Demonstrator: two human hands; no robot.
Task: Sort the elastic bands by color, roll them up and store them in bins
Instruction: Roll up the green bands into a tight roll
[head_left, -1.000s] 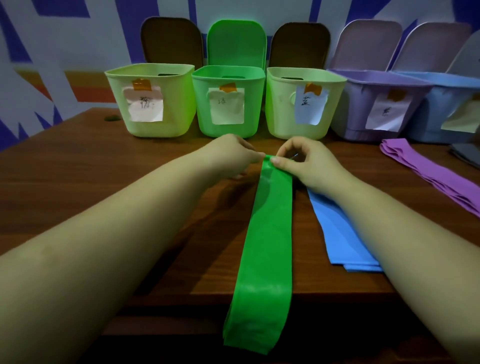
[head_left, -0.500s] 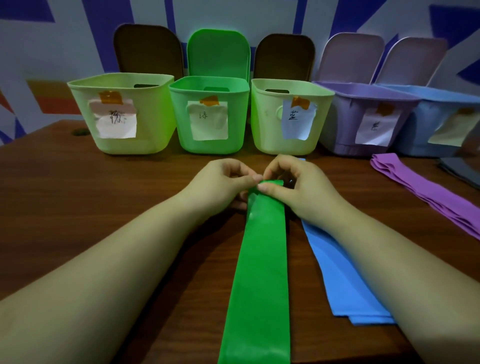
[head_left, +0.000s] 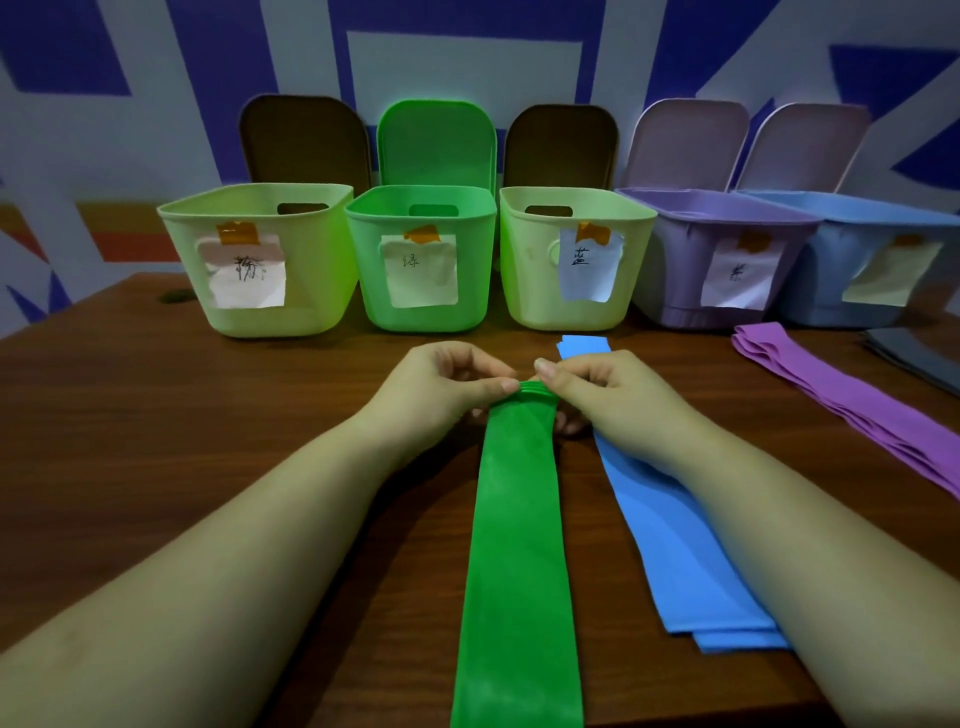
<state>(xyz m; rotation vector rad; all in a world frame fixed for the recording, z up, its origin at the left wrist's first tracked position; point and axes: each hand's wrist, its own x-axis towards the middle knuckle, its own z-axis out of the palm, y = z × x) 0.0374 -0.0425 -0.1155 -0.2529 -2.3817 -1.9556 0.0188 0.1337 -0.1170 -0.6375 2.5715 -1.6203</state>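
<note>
A long green elastic band (head_left: 519, 545) lies flat down the middle of the wooden table (head_left: 156, 441), its near end running off the front edge. Its far end is curled into a small roll. My left hand (head_left: 447, 389) pinches that roll from the left, and my right hand (head_left: 597, 389) pinches it from the right. Under my right forearm lies a stack of blue bands (head_left: 675, 561). Purple bands (head_left: 852, 405) lie at the right. The green bin (head_left: 421, 260) stands straight behind my hands.
Five open bins with paper labels line the back: a pale green bin (head_left: 260, 260), the green one, another pale green bin (head_left: 571, 260), a purple bin (head_left: 717, 254) and a blue bin (head_left: 872, 260). Dark grey bands (head_left: 914, 353) lie at the far right.
Both hands have drawn the green band's far end toward me and curled it over into a small roll. The camera has tilted up, showing more of the wall.
</note>
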